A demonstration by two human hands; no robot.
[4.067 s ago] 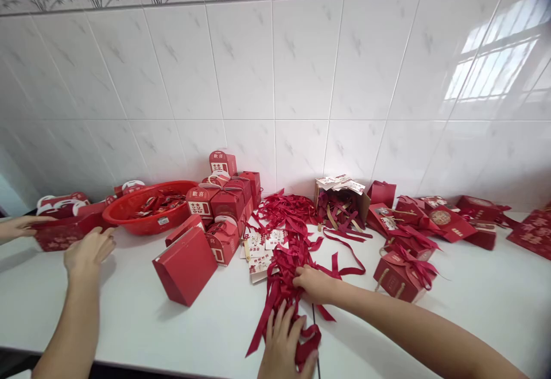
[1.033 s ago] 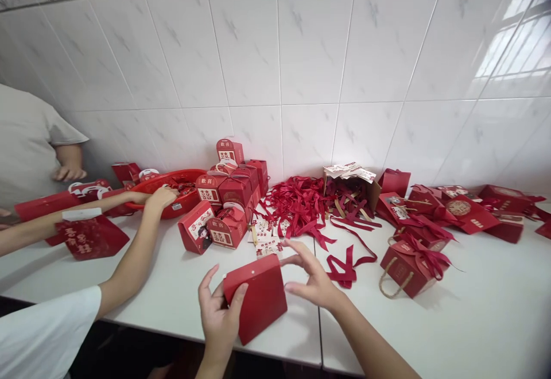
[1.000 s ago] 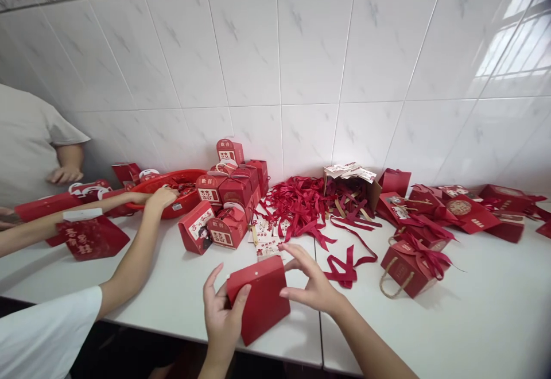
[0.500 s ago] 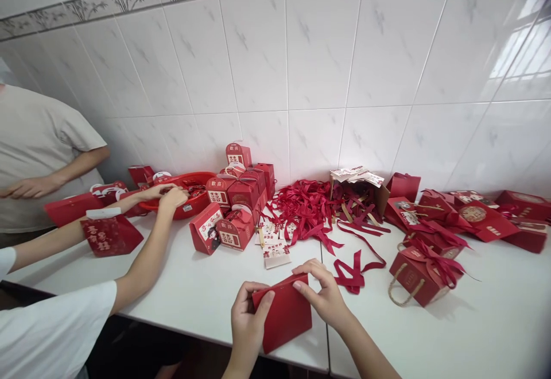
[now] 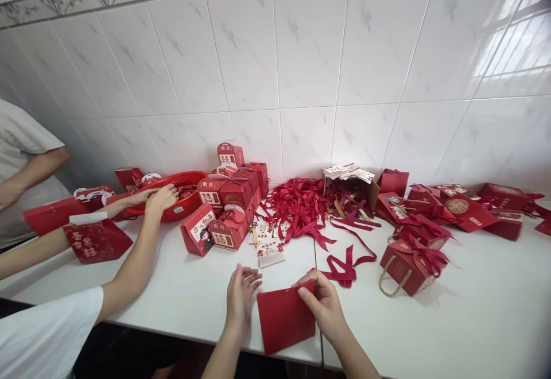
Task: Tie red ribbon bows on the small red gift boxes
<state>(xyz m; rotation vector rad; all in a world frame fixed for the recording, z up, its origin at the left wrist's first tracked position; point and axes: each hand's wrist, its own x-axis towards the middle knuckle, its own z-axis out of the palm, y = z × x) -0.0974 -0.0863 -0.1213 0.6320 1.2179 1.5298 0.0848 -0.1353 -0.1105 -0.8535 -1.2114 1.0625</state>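
Note:
A plain red gift box (image 5: 284, 320) is upright near the table's front edge, its broad face toward me. My right hand (image 5: 322, 301) grips its top right corner, thumb in front and fingers behind. My left hand (image 5: 241, 296) is off the box, just to its left, with fingers apart and nothing in them. Beyond the hands lie printed cards (image 5: 270, 251) and a loose red ribbon (image 5: 343, 267). A large pile of red ribbons (image 5: 301, 204) is farther back, beside an open cardboard box (image 5: 371, 195) with more ribbons inside.
Stacked red boxes (image 5: 235, 195) stand left of centre. A finished-looking box with rope handles (image 5: 411, 270) sits at right, with several red boxes (image 5: 467, 212) behind it. At left, a co-worker's hands (image 5: 161, 198) reach into a red basin (image 5: 189, 211); another person stands beyond.
My left hand has let go of the red gift box and moved slightly left, fingers opening. My right hand keeps hold of it. The view has shifted a little to the right.

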